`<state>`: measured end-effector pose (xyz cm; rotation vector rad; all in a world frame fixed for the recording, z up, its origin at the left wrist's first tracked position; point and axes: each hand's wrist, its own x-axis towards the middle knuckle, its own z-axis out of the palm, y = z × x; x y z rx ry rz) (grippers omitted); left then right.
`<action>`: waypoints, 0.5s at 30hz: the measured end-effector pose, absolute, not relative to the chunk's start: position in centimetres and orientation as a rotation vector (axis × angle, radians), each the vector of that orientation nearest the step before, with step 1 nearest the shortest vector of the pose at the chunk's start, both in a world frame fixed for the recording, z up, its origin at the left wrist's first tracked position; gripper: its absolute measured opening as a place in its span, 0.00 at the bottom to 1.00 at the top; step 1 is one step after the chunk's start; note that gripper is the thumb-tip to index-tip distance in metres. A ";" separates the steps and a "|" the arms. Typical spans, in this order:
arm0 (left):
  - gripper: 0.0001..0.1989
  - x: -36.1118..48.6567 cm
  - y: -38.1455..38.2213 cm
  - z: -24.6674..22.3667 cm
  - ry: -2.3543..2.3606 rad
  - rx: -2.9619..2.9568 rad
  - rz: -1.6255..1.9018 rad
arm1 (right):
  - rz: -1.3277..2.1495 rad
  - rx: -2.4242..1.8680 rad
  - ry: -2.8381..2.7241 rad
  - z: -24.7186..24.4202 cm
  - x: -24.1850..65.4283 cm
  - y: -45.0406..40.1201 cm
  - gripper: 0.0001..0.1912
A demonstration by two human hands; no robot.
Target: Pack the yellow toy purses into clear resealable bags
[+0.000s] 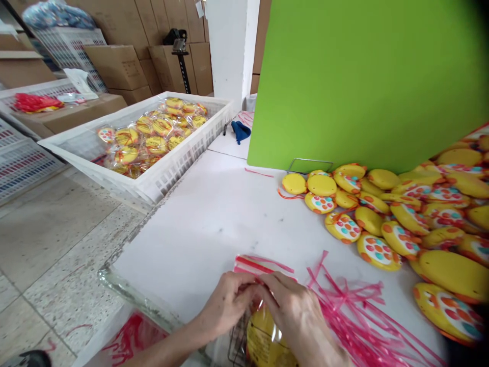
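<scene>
Near the front edge of the white table, my left hand [235,300] and my right hand [296,311] meet, fingers pinched together at the top of a clear plastic bag [263,308]. Inside the bag is a yellow rounded toy [260,339] with printed writing, partly covered by my right hand. The exact spot where the fingertips grip is hidden. Just beyond my fingers lie pink and red strips [263,264]. To the right of my right hand spreads a pile of pink plastic strips [362,311].
Several yellow toys with spotted white patches [382,250] are heaped at right before a green board [362,86]. A white crate [183,155] of bagged toys stands at left. A blue cloth [240,131] lies at the back. Cardboard boxes [114,66] are stacked behind.
</scene>
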<state>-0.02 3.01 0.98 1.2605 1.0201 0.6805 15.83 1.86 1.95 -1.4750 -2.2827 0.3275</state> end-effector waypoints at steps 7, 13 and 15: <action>0.12 0.5 2.4 0.7 1.208 1.553 0.648 | 0.351 -1.612 -2.296 1.8 14.8 2.5 0.09; 0.13 -0.8 2.4 0.4 1.188 1.447 0.697 | 0.423 -2.124 -1.728 0.5 25.2 1.2 0.10; 0.14 -1.2 2.5 0.1 1.194 1.399 0.711 | 0.241 -2.317 -1.599 -0.6 30.8 -0.8 0.10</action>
